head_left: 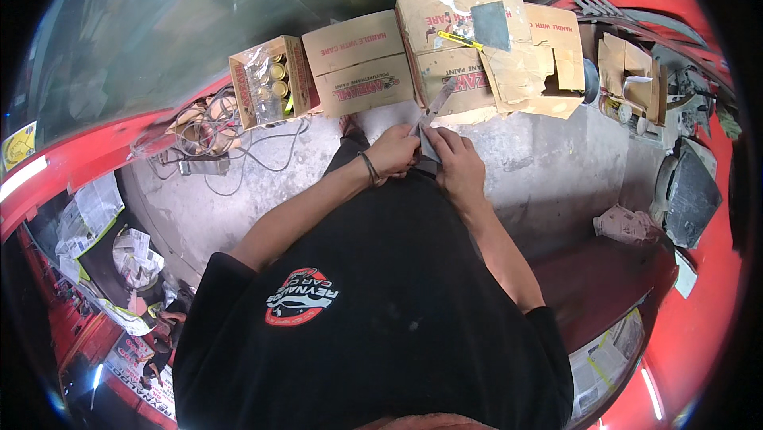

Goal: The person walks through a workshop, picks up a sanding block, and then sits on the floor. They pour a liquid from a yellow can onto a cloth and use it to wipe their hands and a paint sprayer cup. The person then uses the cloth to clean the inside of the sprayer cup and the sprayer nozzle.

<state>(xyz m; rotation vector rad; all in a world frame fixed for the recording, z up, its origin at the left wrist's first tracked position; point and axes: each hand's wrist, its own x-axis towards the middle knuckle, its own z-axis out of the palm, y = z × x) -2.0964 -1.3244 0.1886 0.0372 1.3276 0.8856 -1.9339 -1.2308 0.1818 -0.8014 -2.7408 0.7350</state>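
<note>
My left hand [395,150] and my right hand [459,166] meet in front of my waist, both closed. Out from between them sticks a narrow, flat, stained putty knife [439,102], pointing away from me toward the boxes. A dark grey sheet [429,144], which looks like sandpaper, is pinched at its base by my right hand. My left fingers grip beside it, and partly hide how the two are held. Beyond, a grey square sheet [491,25] and a yellow utility knife [459,39] lie on a cardboard box [425,13].
An open carton [298,72] of cans stands left of another closed cardboard box [350,40]. Tangled cables [203,132] lie on the floor at left. A torn box [628,64] stands at right. A crumpled bag [624,225] rests on a dark red panel [612,279] nearer me.
</note>
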